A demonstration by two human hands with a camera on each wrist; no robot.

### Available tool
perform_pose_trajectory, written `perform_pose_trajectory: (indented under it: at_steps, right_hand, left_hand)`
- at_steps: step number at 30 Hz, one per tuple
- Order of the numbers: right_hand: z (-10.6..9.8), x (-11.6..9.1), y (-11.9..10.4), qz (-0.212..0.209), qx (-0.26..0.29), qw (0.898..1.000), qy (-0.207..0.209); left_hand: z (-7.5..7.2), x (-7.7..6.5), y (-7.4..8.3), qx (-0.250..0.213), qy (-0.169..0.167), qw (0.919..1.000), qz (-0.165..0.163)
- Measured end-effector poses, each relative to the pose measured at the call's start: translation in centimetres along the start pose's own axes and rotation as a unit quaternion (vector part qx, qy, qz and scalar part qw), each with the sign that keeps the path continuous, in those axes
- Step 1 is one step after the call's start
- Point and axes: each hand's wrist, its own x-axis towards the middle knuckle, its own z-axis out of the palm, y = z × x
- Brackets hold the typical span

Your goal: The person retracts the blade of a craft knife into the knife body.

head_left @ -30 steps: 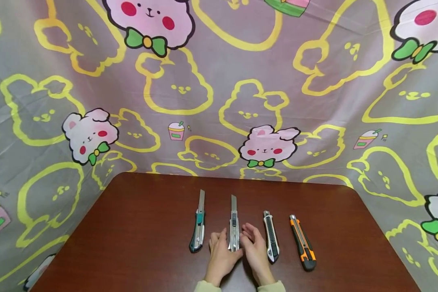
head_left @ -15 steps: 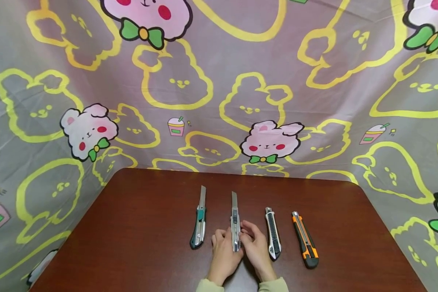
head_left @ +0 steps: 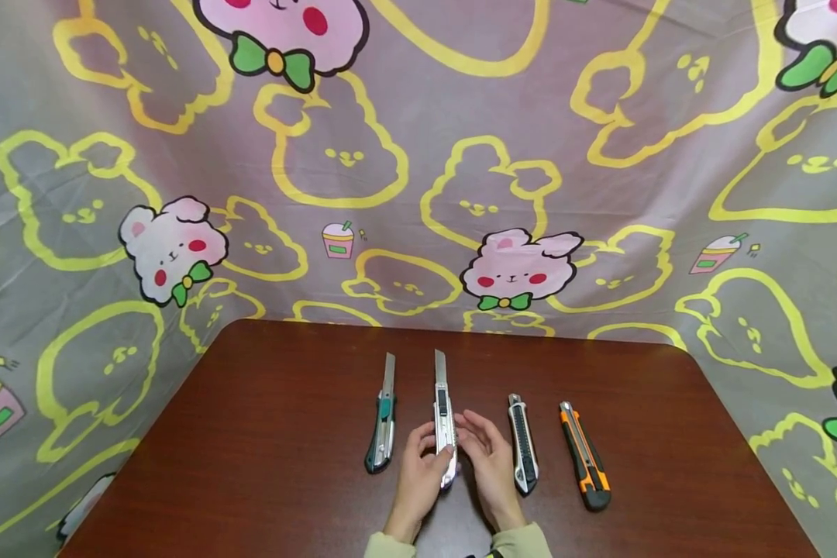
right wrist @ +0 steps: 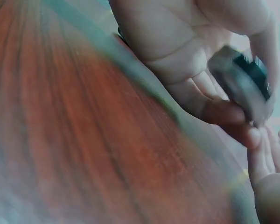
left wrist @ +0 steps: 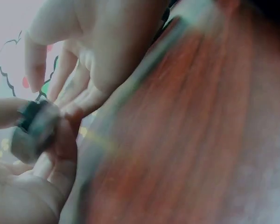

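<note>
In the head view my left hand (head_left: 418, 477) holds a silver utility knife (head_left: 442, 418) near its butt end, thumb over the top and fingers under it. The blade is extended and points away from me. My right hand (head_left: 491, 473) is just right of the knife, its fingers loosely bent and the fingertips close to the handle's side. From the left wrist, the knife's blurred butt end (left wrist: 35, 130) shows between the left thumb and fingers. In the right wrist view, the right hand's straight fingers (right wrist: 263, 156) meet the left fingertips below the knife.
A teal and silver utility knife (head_left: 382, 422), blade out, lies left of my hands. Right of them are a black and white utility knife (head_left: 523, 446) and an orange and black one (head_left: 584, 457). The brown table (head_left: 265, 434) backs onto a patterned cloth (head_left: 418, 155).
The silver knife has come up off the table and shifted slightly left. My left thumb now lies over its handle, and the right fingers have come away from its side.
</note>
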Motion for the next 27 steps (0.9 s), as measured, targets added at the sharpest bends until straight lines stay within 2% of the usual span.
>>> perform_pose_trajectory:
  at_steps: [2, 4, 9, 12, 16, 20, 23, 27]
  right_hand:
    - [-0.10, 0.05, 0.07, 0.006, 0.000, 1.000, 0.006]
    - [-0.15, 0.13, 0.13, 0.014, -0.005, 1.000, 0.013]
    - [-0.07, 0.34, 0.04, 0.026, -0.012, 0.999, 0.033]
    - [-0.01, 0.45, -0.09, 0.041, -0.021, 0.998, 0.040]
    - [0.12, 0.47, -0.20, 0.085, -0.010, 0.996, 0.020]
    - [0.26, 0.43, -0.08, 0.114, -0.016, 0.993, -0.014]
    - [0.25, 0.48, 0.07, 0.121, -0.034, 0.992, -0.017]
    - [0.10, 0.65, 0.28, 0.133, -0.041, 0.990, -0.004]
  left_hand:
    - [-0.07, 0.09, 0.03, -0.074, -0.001, 0.9966, -0.036]
    - [-0.17, 0.08, 0.12, -0.116, -0.009, 0.9914, -0.059]
    - [-0.24, -0.20, 0.31, -0.182, -0.088, 0.9740, -0.103]
    - [-0.16, -0.34, 0.29, -0.187, -0.133, 0.9664, -0.116]
    - [-0.22, -0.47, 0.11, -0.181, -0.167, 0.9619, -0.118]
    - [-0.36, -0.49, 0.08, -0.147, -0.168, 0.9687, -0.108]
    - [-0.36, -0.44, 0.10, -0.124, -0.169, 0.9724, -0.102]
    - [-0.42, -0.48, 0.03, -0.112, -0.185, 0.9691, -0.118]
